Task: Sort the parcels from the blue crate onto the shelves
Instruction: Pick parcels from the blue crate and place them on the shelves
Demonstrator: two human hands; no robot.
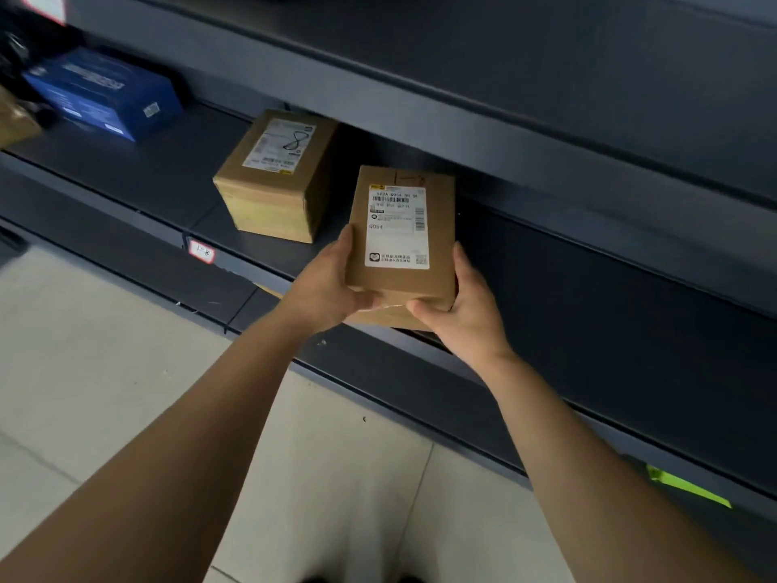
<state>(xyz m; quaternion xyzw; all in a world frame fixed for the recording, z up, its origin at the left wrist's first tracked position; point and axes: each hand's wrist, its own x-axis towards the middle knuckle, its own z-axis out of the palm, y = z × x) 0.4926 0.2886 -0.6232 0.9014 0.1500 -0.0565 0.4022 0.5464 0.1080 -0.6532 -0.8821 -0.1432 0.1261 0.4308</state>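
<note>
We hold the box (401, 233) with both hands at the front of the shelf (126, 170). Our left hand (332, 284) wraps round its left side. Our right hand (458, 305) wraps round its right side. Both thumbs press on the near end. The far end of the box looks to be over the shelf, and the near end sticks out past the edge. We cannot tell if it touches the shelf.

To do this well, we think we should lay the box down flat. Then we push it in with both hands until none of it hangs over the edge. There is room just to the right of the other box (273, 178), so we should leave a small gap and not bump it. The white label (397, 227) should face up so it can be read.

The box is brown cardboard, smooth and dull, long and flat, with sharp corners. Shiny tape runs across its near end. The other box is cardboard too, but more like a cube. The shelf is dark and flat. Far to the left lies a blurry blue box (105, 94).
</note>
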